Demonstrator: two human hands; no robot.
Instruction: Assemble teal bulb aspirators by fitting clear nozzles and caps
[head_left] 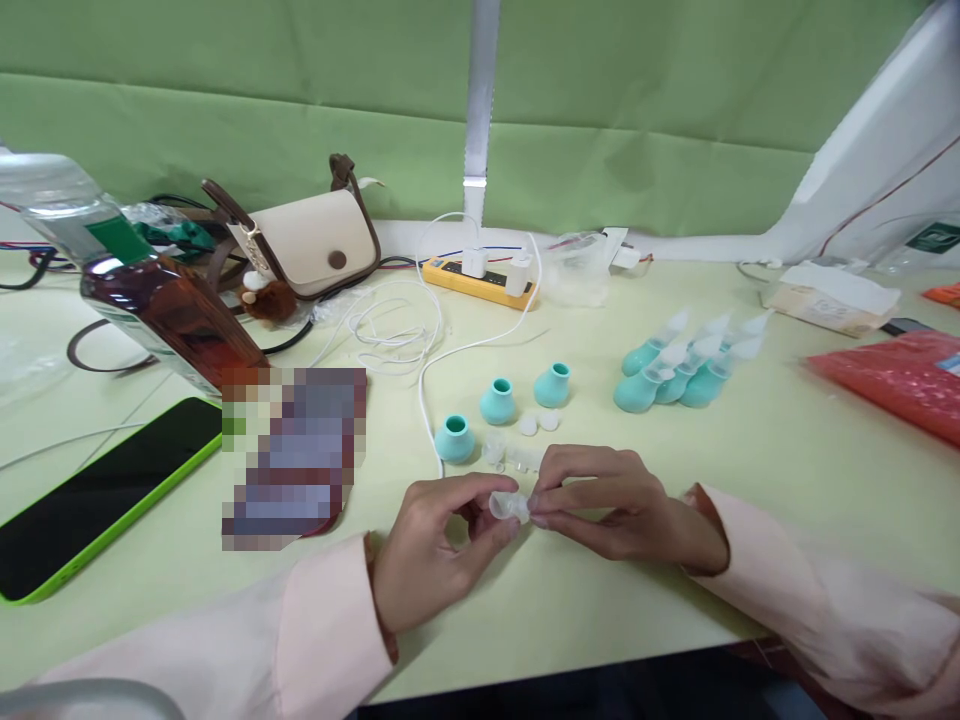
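My left hand (442,540) holds a small translucent plastic nozzle piece (504,505) between thumb and forefinger. From the other side, my right hand (600,500) pinches the right end of the same piece, and its fingertips cover that end. Just beyond the hands stand three turquoise rubber bulbs (497,402) with open necks. Small translucent plastic parts (517,457) lie between the bulbs and my hands, along with two whitish round pieces (538,422). Farther right is a cluster of several turquoise bulbs (637,392) fitted with clear pointed tips.
On the left are a phone with a green edge (112,490), a blurred-out dark red object (300,460) and a bottle of brown liquid (165,310). A cream handbag (311,245), a yellow power strip (480,283) and white cables stand behind. A red bag (900,375) lies right.
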